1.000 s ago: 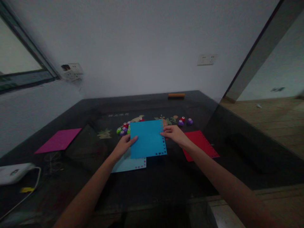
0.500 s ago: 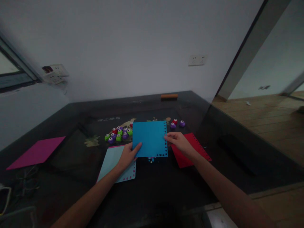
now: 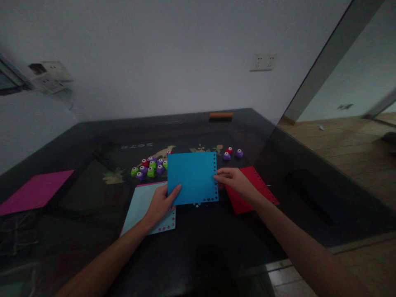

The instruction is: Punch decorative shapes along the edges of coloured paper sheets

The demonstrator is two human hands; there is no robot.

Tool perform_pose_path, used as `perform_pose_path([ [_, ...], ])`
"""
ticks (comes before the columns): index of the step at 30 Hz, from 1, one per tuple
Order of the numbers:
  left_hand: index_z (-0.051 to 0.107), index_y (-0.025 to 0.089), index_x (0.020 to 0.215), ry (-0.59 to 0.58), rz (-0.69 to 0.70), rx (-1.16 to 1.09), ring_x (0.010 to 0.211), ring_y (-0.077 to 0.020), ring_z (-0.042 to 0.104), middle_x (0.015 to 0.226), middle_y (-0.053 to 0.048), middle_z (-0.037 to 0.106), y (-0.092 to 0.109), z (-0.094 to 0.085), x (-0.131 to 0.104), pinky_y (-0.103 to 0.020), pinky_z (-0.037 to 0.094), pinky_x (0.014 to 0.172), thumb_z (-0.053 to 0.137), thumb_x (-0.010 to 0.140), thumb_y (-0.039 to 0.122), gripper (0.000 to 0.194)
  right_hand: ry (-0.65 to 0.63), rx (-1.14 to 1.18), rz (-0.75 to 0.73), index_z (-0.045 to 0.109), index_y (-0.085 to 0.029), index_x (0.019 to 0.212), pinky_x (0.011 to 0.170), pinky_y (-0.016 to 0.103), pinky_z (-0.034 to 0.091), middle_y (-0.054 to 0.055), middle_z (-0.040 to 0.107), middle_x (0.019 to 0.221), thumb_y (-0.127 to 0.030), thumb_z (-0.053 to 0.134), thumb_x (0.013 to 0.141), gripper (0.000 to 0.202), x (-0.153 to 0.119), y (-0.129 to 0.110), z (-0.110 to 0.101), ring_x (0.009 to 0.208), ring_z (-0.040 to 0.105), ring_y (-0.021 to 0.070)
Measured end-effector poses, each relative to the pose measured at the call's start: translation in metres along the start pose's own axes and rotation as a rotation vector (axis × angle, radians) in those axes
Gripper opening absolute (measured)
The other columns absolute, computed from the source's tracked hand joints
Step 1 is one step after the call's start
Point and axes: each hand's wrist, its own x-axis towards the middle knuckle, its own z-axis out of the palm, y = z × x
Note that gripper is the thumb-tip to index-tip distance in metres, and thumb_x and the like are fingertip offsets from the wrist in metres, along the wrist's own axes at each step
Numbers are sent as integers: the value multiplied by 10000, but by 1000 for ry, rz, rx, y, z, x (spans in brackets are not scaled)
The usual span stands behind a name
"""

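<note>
A blue paper sheet (image 3: 193, 177) is held up above the dark table, with small holes punched along its right and lower right edges. My left hand (image 3: 161, 202) grips its lower left corner, thumb on the front. At the right edge my right hand (image 3: 233, 180) pinches the sheet by the row of holes. Below my left hand lies a pale blue sheet (image 3: 140, 206) with punched holes, a pink edge showing behind it. A red sheet (image 3: 241, 198), also punched, lies under my right hand. Small punched bits (image 3: 197, 205) show below the blue sheet.
Several green, purple and red eyeball-topped pieces (image 3: 151, 172) cluster left of the blue sheet; a few more (image 3: 227, 156) sit to its right. A magenta sheet (image 3: 37, 189) lies far left. An orange-brown bar (image 3: 220, 116) rests by the wall, a black flat object (image 3: 312, 194) at right.
The view has shifted slightly, so the table appears a little higher. Both hands keep the blue sheet in nearly the same hold; it looks slightly larger and covers more of the bits beneath.
</note>
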Motion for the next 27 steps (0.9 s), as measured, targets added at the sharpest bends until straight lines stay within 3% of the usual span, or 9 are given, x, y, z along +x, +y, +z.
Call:
perform_pose_path([
  [4,490,195,625,-95,35,75,401,-128,491,440,45,510,3,0,-2,-232,385,434,444,836,563,427,3,-13,12,609,-177,656,574,268,417,-27,574,607,-343,714,698,201,1,5,-1,575,535,115],
  [9,565,180,731,102,207,393,678,-197,593,707,-41,634,1,-12,6,-303,462,640,279,934,447,441,79,21,9,650,-176,699,629,300,453,-6,628,650,-354,721,687,192,3,6,-8,595,563,129],
  [13,592,176,1064,117,356,821,1032,-273,551,1092,-105,617,-8,-18,12,-417,419,896,381,915,326,298,154,127,36,673,-174,752,695,342,491,13,663,676,-372,763,628,250,4,5,-15,638,611,158],
  [16,577,150,1111,156,330,1005,1084,-314,508,1151,-147,563,-17,-14,11,-462,392,923,440,898,378,341,195,140,44,676,-176,772,699,358,504,23,675,693,-380,768,626,267,4,3,-17,651,626,172],
  [21,528,142,1199,174,311,1020,1165,-329,449,1222,-172,511,-33,-6,11,-507,329,973,413,909,421,419,217,140,29,679,-177,765,694,364,511,28,682,705,-358,770,628,244,2,2,-16,627,620,163],
  [27,513,152,1233,152,284,994,1171,-330,437,1232,-170,501,-40,-8,18,-499,334,966,410,904,443,451,208,191,32,677,-169,769,713,388,516,43,693,699,-372,784,605,282,2,1,-16,658,640,192],
])
